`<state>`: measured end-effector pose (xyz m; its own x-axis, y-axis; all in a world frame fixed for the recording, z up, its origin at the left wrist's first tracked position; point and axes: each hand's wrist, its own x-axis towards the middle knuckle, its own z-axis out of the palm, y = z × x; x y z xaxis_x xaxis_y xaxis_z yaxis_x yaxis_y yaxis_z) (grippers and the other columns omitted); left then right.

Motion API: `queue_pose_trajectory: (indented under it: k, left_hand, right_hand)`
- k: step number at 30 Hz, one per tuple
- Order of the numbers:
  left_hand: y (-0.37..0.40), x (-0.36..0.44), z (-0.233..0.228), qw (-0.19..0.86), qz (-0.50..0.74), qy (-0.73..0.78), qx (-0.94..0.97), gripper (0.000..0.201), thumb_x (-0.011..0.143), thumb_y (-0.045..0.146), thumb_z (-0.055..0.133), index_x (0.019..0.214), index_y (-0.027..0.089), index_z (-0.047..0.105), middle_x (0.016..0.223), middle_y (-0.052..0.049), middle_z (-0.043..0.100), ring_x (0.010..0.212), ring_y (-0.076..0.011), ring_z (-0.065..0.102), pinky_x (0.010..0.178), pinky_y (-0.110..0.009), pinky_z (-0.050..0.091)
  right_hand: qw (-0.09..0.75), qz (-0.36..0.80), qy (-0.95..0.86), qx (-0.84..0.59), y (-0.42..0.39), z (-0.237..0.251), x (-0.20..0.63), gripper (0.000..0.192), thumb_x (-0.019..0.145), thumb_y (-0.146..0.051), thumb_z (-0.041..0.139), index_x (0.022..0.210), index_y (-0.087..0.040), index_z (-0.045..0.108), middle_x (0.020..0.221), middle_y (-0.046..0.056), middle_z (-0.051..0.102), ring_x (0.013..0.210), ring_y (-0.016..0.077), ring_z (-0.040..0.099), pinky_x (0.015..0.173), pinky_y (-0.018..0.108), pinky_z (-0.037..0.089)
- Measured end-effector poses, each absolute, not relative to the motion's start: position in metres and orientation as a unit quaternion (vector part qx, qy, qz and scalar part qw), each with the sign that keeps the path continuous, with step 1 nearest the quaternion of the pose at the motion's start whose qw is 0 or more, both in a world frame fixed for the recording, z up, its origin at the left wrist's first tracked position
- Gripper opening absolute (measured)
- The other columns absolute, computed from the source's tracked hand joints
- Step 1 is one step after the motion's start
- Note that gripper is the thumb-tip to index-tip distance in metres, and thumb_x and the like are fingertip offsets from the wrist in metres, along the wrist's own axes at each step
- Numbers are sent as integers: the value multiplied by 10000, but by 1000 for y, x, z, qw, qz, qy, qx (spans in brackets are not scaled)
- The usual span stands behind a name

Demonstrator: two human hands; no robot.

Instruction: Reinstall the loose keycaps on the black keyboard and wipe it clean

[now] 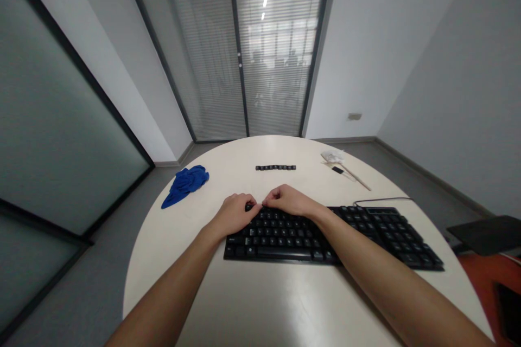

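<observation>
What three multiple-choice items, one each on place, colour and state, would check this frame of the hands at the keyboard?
1. Where does the row of loose keycaps lie?
A. On the table beyond the keyboard
B. On the blue cloth
C. On the floor

2. What colour is the crumpled cloth?
A. Red
B. Blue
C. White

3. How are the left hand and right hand placed?
A. Both lifted high off the table
B. One under the table
C. Both curled at the keyboard's far left edge, fingertips close together

Answers: 1 A, the row sits past the keyboard's far edge; 2 B, it is plainly blue; 3 C, both hands meet there.
</observation>
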<state>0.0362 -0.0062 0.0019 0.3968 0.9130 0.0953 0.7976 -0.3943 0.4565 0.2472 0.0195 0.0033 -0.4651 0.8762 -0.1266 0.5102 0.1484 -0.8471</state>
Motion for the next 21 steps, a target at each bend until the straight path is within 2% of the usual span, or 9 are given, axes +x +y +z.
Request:
queue_pose_trajectory:
  k: [10, 15, 21]
  left_hand:
    - [-4, 36, 1, 276, 197, 547, 766, 235, 847, 400, 576, 836, 209, 714, 908, -39, 749, 874, -227, 672, 804, -311, 503]
    - [0, 36, -9, 328, 234, 542, 737, 228, 815, 383, 620, 884, 213, 755, 927, -39, 765, 901, -229, 686, 843, -310, 514]
    - [0, 41, -13, 312, 239, 562, 728, 217, 796, 334, 640, 919, 224, 780, 913, -36, 772, 889, -226, 695, 842, -307, 517]
  right_hand:
    - [216, 463, -698, -502, 18, 3, 244, 173, 677, -271, 620, 719, -130, 713, 580, -29, 602, 532, 91, 452, 511, 221, 327]
    - [213, 459, -695, -512, 18, 4, 243, 159, 678, -256, 624, 716, -127, 708, 575, -31, 596, 534, 86, 453, 507, 213, 327]
    - [208, 436, -697, -530, 15, 4, 239, 132, 669, -239, 636, 716, -133, 698, 584, -32, 602, 541, 91, 468, 511, 213, 329]
